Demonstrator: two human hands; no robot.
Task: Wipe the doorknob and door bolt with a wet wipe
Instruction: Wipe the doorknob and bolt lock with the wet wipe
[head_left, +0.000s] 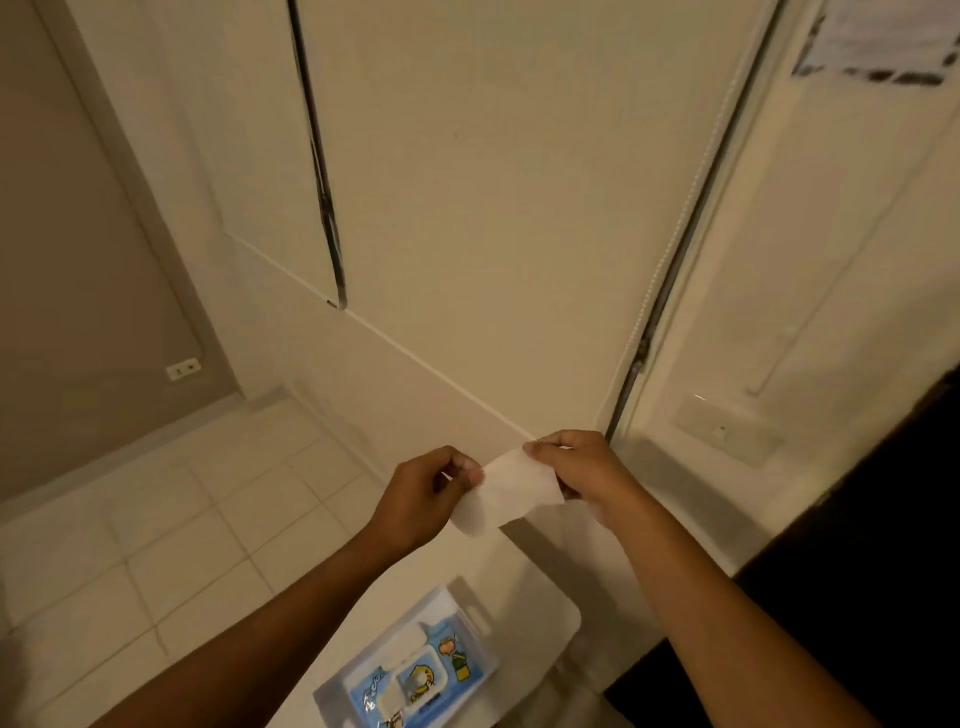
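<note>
White wet wipe (511, 488) stretched between left hand (426, 499) and right hand (582, 467), each grip pinching an edge, clear of wall.

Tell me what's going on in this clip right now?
A person holds a white wet wipe stretched between both hands, left hand and right hand each pinching an edge, apparently unfolding it. Below, the wipes pack lies with its lid flipped open, in a clear container on a white surface. They face a cream door. No doorknob or bolt is in view, so wiping hasn't begun.
</note>
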